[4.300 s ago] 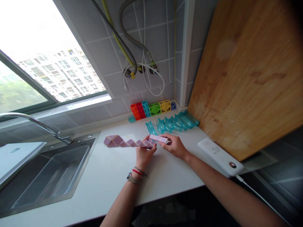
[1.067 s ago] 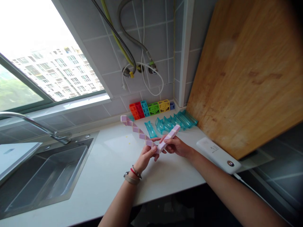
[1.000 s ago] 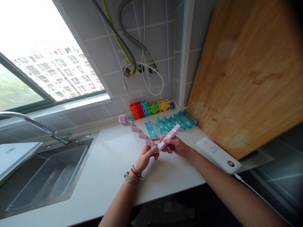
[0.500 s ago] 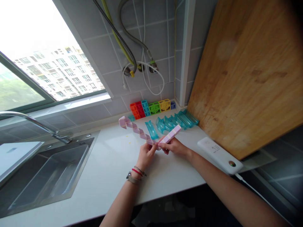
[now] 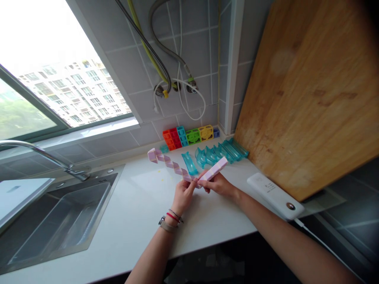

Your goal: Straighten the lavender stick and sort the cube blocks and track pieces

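Note:
A pink-and-white snake puzzle (image 5: 178,170) is held between my two hands over the white counter. Its left part runs in a zigzag twist up to a bulky folded end, while its right part is a straight bar. My left hand (image 5: 184,193) pinches the twisted part near the middle, thumb on top. My right hand (image 5: 217,184) is closed around the lower end of the straight bar, which points up and right. The thumbs nearly meet at the joint, and the fingers beneath are partly hidden. Just beyond lies a single translucent teal track piece (image 5: 190,163).
Several teal track pieces (image 5: 220,153) lie at the back right. Coloured plastic blocks (image 5: 189,136) line the tiled wall. A white power bank (image 5: 275,195) with a cable rests beside the leaning wooden board (image 5: 308,94). To the left are a sink (image 5: 62,221) and tap (image 5: 44,152).
The twisted left part of the snake puzzle has dipped slightly, and its folded end sits a little lower. The straight bar has shifted slightly to the right. Both hands keep their hold.

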{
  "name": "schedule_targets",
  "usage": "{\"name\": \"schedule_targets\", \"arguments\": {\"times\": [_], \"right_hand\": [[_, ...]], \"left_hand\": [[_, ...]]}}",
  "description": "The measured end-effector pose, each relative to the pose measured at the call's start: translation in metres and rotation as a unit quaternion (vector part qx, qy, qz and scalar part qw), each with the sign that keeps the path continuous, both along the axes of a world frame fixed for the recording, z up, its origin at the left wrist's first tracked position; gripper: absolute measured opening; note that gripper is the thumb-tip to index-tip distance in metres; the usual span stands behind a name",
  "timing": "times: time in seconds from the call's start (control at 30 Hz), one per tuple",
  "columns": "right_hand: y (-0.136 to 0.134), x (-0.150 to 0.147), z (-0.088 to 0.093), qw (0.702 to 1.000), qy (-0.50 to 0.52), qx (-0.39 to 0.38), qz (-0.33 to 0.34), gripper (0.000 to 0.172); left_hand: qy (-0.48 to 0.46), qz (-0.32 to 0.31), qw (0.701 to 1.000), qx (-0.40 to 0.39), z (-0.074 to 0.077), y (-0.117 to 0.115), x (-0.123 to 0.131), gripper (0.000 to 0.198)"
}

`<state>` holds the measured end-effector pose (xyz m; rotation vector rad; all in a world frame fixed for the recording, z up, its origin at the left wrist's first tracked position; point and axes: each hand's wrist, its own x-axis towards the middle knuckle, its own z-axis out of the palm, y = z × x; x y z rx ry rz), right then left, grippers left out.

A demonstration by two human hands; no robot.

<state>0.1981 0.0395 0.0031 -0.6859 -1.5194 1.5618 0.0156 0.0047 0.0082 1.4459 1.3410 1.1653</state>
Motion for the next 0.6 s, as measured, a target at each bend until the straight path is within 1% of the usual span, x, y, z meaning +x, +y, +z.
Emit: {"name": "schedule_targets", "arguments": {"times": [0.1,0.17,0.23,0.3,0.33,0.37,0.47,0.53,0.6], "right_hand": [[-0.0017,0.0019,0.0003,0.999,-0.034,0.031,-0.006,0.034],[-0.0035,0.0025,0.0021,0.995,-0.064,0.074,-0.013,0.033],[-0.0051,0.0021,0.0037,0.988,-0.082,0.125,-0.025,0.032],[-0.0055,0.0007,0.0033,0.984,-0.084,0.152,-0.033,0.035],[-0.005,-0.0001,0.0021,0.986,-0.081,0.143,-0.031,0.039],[-0.0042,-0.0006,0.0004,0.99,-0.074,0.118,-0.027,0.043],[0.0002,-0.0003,-0.0046,0.999,-0.032,0.002,-0.021,0.051],[0.0029,0.0013,-0.0053,0.998,0.007,-0.057,-0.036,0.048],[0.0034,0.0022,-0.0042,0.996,0.022,-0.082,-0.032,0.042]], "left_hand": [[-0.026,0.022,0.999,-0.021,-0.0043,0.0027,-0.002,0.054],[-0.05,0.038,0.997,-0.038,-0.0079,0.0048,-0.0033,0.059],[-0.081,0.049,0.994,-0.051,-0.0105,0.0063,-0.004,0.059],[-0.11,0.055,0.991,-0.056,-0.011,0.0071,-0.0044,0.058],[-0.122,0.056,0.989,-0.055,-0.0104,0.0074,-0.0046,0.058],[-0.131,0.057,0.988,-0.053,-0.0095,0.0077,-0.005,0.059],[-0.145,0.063,0.987,-0.037,-0.0057,0.0089,-0.0071,0.059],[-0.143,0.068,0.987,-0.02,-0.0038,0.0094,-0.0086,0.058],[-0.13,0.067,0.989,0.0,-0.0031,0.0084,-0.0089,0.055]]}}
